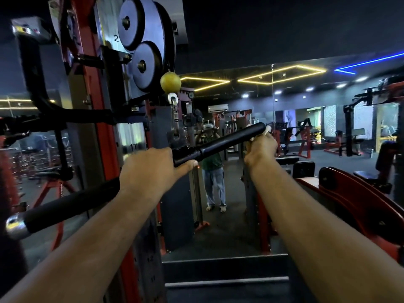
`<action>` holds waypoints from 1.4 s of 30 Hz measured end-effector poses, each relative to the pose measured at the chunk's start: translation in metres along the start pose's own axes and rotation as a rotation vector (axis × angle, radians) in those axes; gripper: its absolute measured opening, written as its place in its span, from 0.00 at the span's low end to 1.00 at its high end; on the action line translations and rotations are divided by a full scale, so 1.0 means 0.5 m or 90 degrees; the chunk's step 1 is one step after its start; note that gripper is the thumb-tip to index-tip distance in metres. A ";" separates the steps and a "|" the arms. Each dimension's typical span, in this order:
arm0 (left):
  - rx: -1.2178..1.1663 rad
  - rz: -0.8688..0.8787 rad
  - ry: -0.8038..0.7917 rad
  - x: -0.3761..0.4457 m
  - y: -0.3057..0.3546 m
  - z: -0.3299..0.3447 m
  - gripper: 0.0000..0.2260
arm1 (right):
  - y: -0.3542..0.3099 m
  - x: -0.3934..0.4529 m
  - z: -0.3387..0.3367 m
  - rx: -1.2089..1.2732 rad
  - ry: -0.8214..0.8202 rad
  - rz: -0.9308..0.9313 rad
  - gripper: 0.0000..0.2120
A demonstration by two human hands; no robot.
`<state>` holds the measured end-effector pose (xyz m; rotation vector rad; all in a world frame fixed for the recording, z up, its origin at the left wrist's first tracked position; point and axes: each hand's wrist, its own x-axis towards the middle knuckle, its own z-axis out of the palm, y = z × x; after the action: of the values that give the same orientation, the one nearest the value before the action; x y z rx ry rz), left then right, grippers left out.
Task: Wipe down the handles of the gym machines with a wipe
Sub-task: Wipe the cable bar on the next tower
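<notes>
- Cable machine (105,106): red frame, pulleys up top.
- Bar handle (220,143) hangs below the pulleys on a clip, tilted, right end high.
- Left hand (150,169): grip clenched round the bar's middle.
- Right hand (261,147): grip pinches white wipe (267,129) at bar's right tip.

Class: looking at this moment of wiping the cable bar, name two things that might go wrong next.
1. The bar hangs from a single swivel clip, so it may swing or tilt if the left hand loosens.
2. The wipe shows only at the bar's tip by the right hand; the remaining grip may get missed.
</notes>
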<state>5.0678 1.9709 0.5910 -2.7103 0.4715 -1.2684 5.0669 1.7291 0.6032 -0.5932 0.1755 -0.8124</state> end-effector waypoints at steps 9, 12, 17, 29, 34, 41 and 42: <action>0.048 0.016 0.000 -0.007 -0.004 -0.014 0.34 | 0.127 -0.074 -0.023 -0.187 -0.105 -0.112 0.14; 0.039 0.022 0.011 -0.011 -0.004 -0.016 0.34 | 0.060 0.005 -0.017 -0.204 -0.045 -0.184 0.15; 0.033 0.021 0.006 -0.010 -0.012 -0.014 0.34 | 0.050 -0.001 -0.046 -0.669 -0.159 -0.491 0.16; 0.042 0.016 -0.016 -0.005 -0.011 -0.013 0.35 | 0.006 0.120 -0.113 -0.932 -0.210 -0.619 0.21; 0.036 0.016 -0.006 0.003 -0.003 -0.010 0.34 | 0.086 -0.037 -0.060 -0.896 -0.414 -0.610 0.22; 0.022 0.014 -0.006 0.000 -0.007 -0.007 0.34 | 0.001 0.061 -0.064 -1.011 -0.311 -0.656 0.16; 0.026 0.015 -0.005 0.000 -0.008 -0.008 0.34 | -0.017 0.087 -0.067 -1.007 -0.259 -0.632 0.14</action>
<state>5.0655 1.9751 0.5946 -2.6683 0.4701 -1.2469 5.0789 1.6786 0.5833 -2.4455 0.1119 -1.3947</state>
